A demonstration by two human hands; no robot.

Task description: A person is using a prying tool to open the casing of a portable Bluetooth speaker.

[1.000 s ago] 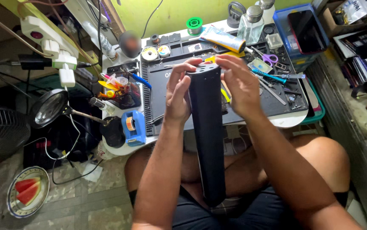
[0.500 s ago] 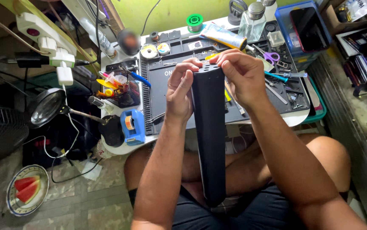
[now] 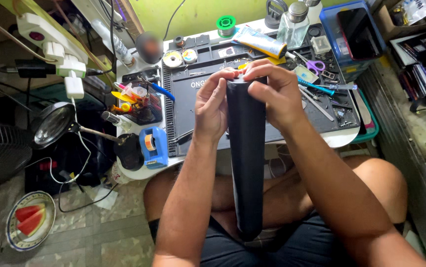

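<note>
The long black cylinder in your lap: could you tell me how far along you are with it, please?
Done: nothing visibly removed yet. In hand: left hand and right hand both pinch the far end of the black cylinder, standing on the lap. Left: tools on the black mat lie untouched.

Cluttered white worktop [image 3: 139, 174] under a black repair mat [image 3: 188, 104], blue tape dispenser [image 3: 152, 147] at its near-left corner, purple-handled scissors [image 3: 313, 65], green solder spool [image 3: 226, 23], magnifier lamp [image 3: 52, 124] (lens tilted), plate of watermelon slices [image 3: 29, 226] on the floor, blue tray [image 3: 335, 34] holding a phone [image 3: 359, 32].

A small white table [image 3: 341, 141] carries a dark work mat [image 3: 188, 113], a blue tape dispenser [image 3: 152, 147] and purple-handled scissors [image 3: 313, 65], probably.
</note>
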